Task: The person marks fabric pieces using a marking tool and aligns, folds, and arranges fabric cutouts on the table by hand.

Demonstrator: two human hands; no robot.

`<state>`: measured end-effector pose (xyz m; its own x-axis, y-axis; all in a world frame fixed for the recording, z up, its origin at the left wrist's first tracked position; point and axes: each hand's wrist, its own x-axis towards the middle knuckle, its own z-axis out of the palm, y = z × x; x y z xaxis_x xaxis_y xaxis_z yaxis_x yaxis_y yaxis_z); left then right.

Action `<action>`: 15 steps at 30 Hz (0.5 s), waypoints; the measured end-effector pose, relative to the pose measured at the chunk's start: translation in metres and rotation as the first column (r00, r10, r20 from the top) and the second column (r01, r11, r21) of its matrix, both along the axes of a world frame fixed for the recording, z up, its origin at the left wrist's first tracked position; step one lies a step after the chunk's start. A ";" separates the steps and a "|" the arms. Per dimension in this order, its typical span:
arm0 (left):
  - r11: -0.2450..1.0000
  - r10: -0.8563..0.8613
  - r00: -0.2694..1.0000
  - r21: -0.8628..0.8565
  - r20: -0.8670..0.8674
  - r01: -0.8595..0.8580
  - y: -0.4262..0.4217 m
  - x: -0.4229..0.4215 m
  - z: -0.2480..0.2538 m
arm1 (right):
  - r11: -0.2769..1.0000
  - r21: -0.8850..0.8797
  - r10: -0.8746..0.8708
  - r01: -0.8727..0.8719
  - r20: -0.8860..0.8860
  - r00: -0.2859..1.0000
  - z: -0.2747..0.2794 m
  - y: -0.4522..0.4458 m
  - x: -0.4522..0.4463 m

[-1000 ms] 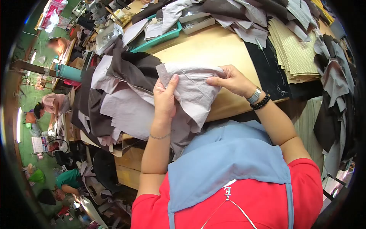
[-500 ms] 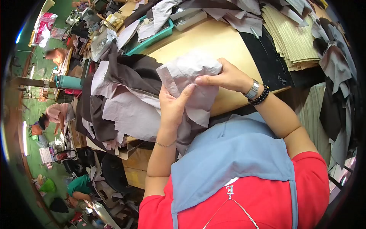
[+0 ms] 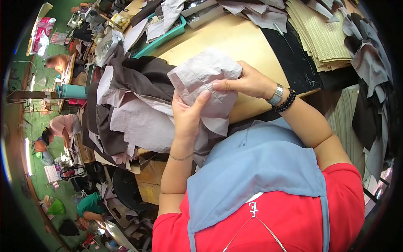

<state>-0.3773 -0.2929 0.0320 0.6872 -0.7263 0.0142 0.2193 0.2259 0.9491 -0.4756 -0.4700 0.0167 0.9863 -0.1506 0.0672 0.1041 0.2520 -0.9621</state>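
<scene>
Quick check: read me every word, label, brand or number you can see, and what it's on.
"E", apparently, on the pendant.
Wristwatch: any markings too small to read.
Pink package: print too small and blurred to read.
Nothing else legible.

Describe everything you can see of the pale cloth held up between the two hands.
The pale cloth is greyish-lilac, matte and limp like thin woven fabric, with wrinkles and creases across its face. It is held up in front of the tan tabletop, its lower part hanging down. The left hand and right hand grip it, both thumbs on the camera-facing side. Its back is hidden.
</scene>
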 end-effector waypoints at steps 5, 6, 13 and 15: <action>1.000 0.015 0.988 0.019 0.156 -0.018 -0.007 -0.001 -0.002 | 0.999 0.025 -0.028 0.029 -0.019 0.999 -0.005 0.005 -0.001; 0.999 0.025 0.981 0.028 0.191 -0.031 -0.008 -0.002 -0.003 | 0.999 0.037 -0.035 0.036 -0.027 0.999 -0.005 0.006 -0.002; 0.998 0.042 0.953 0.029 0.301 -0.053 -0.013 -0.006 -0.011 | 0.997 0.013 -0.076 0.076 -0.056 0.996 -0.003 0.004 0.002; 0.998 0.025 0.963 0.043 0.270 -0.038 -0.011 -0.007 -0.010 | 0.995 0.057 -0.077 0.078 -0.026 0.997 -0.001 0.008 0.002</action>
<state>-0.3846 -0.3044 0.0221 0.6856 -0.7085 0.1673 -0.0519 0.1816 0.9820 -0.4736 -0.4624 0.0153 0.9727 -0.2296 0.0332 0.1031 0.2996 -0.9485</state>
